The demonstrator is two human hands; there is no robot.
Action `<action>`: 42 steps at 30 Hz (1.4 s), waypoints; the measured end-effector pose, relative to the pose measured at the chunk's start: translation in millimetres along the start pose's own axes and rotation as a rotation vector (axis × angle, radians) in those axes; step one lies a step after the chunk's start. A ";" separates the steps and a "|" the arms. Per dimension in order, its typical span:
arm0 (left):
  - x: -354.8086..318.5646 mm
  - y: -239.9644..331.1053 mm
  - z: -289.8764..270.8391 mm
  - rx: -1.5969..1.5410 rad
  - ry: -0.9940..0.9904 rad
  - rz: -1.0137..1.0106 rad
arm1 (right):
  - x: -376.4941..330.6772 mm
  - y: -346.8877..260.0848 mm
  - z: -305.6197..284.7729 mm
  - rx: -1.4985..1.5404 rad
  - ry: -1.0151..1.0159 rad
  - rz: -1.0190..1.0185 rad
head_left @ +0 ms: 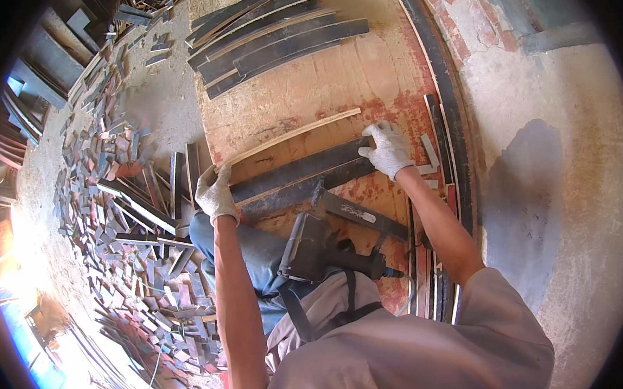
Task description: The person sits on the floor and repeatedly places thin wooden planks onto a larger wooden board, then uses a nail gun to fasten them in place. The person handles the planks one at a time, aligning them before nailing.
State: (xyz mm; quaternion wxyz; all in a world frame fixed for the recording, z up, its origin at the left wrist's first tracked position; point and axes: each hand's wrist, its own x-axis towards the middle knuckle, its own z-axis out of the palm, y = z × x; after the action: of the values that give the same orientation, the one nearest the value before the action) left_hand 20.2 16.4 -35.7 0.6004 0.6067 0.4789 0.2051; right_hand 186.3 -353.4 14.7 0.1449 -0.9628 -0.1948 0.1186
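My left hand [216, 194], in a white knit glove, is closed at the left end of a dark-faced wooden strip [296, 168]; its fingertips also lie by the end of a thin pale-edged strip [294, 134]. At the other end, my gloved right hand [387, 150] pinches the dark strip between thumb and fingers. A second dark wooden strip [304, 189] lies alongside, nearer my body. Close to my lap sits a black nail gun [321, 247], its magazine pointing right, touched by neither hand.
Several dark wooden strips [283, 48] are stacked at the far end of the reddish plywood board [306, 89]. Wood offcuts [139, 274] heap on the floor to my left. Long dark boards [452, 117] edge the plywood's right side, beside a stained wall [534, 147].
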 end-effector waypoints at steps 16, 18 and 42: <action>8.1 -5.4 -6.1 -0.083 -0.053 -0.076 | -31.5 1.4 -9.1 0.607 0.134 -0.290; 11.3 -4.7 -8.9 -0.092 -0.054 -0.092 | -35.6 -1.6 -15.8 0.673 0.076 -0.152; 18.1 7.9 -14.2 -0.284 -0.041 -0.307 | -7.7 5.9 -30.2 1.293 -0.062 0.704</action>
State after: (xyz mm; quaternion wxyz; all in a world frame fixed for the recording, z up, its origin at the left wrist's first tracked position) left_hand 19.5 40.3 -31.6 0.7137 0.4396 0.5199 0.1645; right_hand 190.0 -368.8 42.1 0.6313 -0.6869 0.2307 0.2766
